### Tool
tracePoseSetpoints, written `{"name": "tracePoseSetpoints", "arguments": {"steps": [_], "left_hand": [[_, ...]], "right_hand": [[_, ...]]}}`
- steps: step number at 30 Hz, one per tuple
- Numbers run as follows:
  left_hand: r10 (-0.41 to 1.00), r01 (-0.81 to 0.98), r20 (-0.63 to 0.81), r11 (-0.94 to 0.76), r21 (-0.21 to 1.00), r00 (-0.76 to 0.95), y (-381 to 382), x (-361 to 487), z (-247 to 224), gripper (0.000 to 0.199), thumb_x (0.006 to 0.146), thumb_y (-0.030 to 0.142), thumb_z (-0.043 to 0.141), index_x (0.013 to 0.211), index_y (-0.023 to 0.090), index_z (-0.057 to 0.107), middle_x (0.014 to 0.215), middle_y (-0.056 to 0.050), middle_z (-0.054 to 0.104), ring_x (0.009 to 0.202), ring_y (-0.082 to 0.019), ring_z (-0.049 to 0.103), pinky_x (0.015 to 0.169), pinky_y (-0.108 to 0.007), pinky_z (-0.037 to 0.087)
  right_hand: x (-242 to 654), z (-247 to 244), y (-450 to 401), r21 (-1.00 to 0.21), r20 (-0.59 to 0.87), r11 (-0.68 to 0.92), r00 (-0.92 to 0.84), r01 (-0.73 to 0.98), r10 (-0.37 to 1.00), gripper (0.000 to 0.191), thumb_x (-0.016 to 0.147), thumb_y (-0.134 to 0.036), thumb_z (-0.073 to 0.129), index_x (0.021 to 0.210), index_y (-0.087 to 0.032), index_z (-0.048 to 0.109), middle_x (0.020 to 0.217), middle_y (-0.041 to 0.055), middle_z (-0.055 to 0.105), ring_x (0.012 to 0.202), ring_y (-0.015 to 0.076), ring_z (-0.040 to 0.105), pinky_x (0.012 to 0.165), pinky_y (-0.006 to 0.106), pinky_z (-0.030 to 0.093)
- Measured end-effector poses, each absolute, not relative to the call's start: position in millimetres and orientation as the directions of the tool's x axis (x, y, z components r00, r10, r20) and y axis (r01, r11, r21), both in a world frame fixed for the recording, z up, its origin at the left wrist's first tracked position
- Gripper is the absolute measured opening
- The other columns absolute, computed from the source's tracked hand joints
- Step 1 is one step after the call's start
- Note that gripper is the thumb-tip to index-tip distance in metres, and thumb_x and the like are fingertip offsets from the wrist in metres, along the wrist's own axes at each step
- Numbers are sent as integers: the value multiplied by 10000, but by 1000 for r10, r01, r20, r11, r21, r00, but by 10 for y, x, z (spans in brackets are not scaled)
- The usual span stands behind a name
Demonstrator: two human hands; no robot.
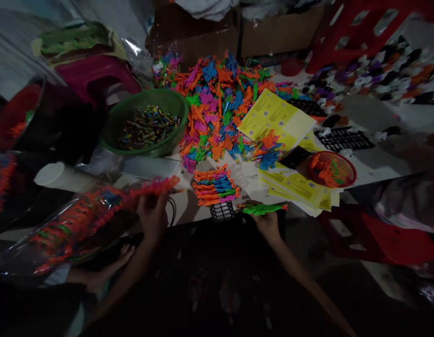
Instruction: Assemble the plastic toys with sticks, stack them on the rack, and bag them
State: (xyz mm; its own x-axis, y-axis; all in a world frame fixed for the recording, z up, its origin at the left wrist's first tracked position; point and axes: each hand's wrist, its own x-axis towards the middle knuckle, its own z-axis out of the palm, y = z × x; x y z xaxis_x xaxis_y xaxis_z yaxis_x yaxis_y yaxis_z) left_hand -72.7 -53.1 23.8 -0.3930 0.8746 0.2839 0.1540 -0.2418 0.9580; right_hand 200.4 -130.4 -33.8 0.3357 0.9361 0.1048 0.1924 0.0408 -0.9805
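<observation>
My left hand [152, 214] is closed around some orange and pink plastic pieces [160, 185], at the mouth of a clear bag [83, 224] filled with similar pieces. On the right, my right hand [268, 223] grips a green plastic piece [262, 208] with orange at its tip; the exact shape is blurred. Between the hands, a row of orange, blue and green pieces [217, 185] lies stacked on a black grid rack [222, 213] at the table's near edge. A large heap of bright plastic pieces [217, 103] spreads behind it.
A green basin [111, 126] of small striped sticks stands left of the heap. Yellow printed sheets [276, 117] and a red basket [352, 171] lie to the right. A white roll [62, 177] sits at left. Another person's bare foot [125, 255] shows below the bag.
</observation>
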Motion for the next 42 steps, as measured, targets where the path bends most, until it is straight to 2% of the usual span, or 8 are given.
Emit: {"name": "tracePoseSetpoints", "arguments": {"steps": [2,3,7,12,17,22,32,42], "left_hand": [[913,196,235,-176,965,-334,-966,-696,158,171,723,281,628,837,158,595,785,-12,619,756,-130,600,714,-255,492],[951,238,208,-153,959,-228,-1120,-655,101,148,733,266,620,834,158,613,805,-25,632,766,-136,604,713,-254,494],[965,352,258,-260,899,52,-1280,-456,-188,89,759,234,591,802,181,649,810,-29,651,772,-134,603,717,-251,492],[953,388,301,-286,876,24,-1043,-279,-468,129,793,252,543,733,185,635,738,-15,628,715,-119,582,662,-233,479],[951,391,303,-302,870,60,-800,-111,-533,163,807,266,517,715,185,625,751,-11,609,746,-121,562,705,-242,459],[938,394,341,-335,856,59,-559,8,-528,187,777,286,537,634,179,591,652,-9,568,669,-123,543,661,-238,456],[944,372,316,-328,869,95,-591,115,-516,154,759,304,558,827,177,612,812,-41,641,750,-140,597,706,-245,479],[919,407,358,-395,824,167,-566,87,-461,128,786,261,528,769,176,622,772,-34,638,722,-124,586,668,-221,466]], "right_hand": [[1934,-520,-1281,-957,118,20,329,288,937,212,669,-403,609,714,-210,685,729,29,704,673,201,648,662,336,523],[1903,-594,-1257,-939,124,6,321,345,939,221,682,-413,591,699,-213,683,720,28,704,664,201,648,655,336,523],[1826,-716,-1163,-820,166,-21,271,572,948,233,722,-409,552,730,-213,679,740,45,704,678,203,649,644,315,514],[1812,-678,-1201,-687,212,-52,268,725,940,287,769,-407,489,706,-189,665,682,68,688,637,193,641,617,287,502],[1824,-684,-1250,-664,269,-105,368,740,890,370,799,-459,444,689,-183,664,682,67,690,634,186,644,605,270,497],[1845,-694,-1193,-661,261,-135,395,738,881,409,801,-506,446,721,-174,671,700,75,690,646,191,643,611,278,490],[1852,-675,-1179,-658,256,-113,362,745,896,411,815,-504,441,752,-172,675,736,82,684,693,183,627,651,276,476],[1836,-664,-1170,-635,263,-128,369,762,891,450,827,-510,403,767,-158,677,719,104,672,662,193,611,627,288,466]]}}
